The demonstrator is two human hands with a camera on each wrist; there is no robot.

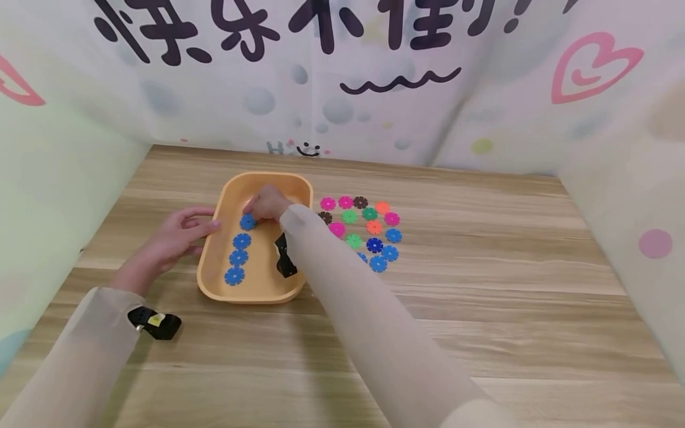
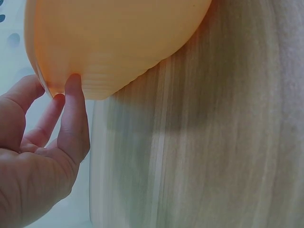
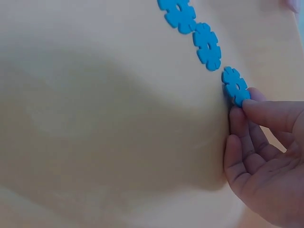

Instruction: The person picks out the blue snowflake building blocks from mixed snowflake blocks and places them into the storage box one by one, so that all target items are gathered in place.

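Head view suggests the sorting is partly done: inside the orange tray (image 1: 261, 280), three blue discs (image 1: 238, 257) lie in a line along its left side, and a fourth blue disc (image 1: 248, 222) sits at the line's far end, pinched in the grip of the right hand (image 1: 269, 203). Whether that disc rests on the tray's floor I cannot tell. The left hand (image 1: 172, 238) has its fingers spread against the tray's left wall. Apparently left over, to the tray's right on the desk (image 1: 481, 297), are more light-blue discs (image 1: 393, 236) among pink, green, orange, brown and dark-blue ones.
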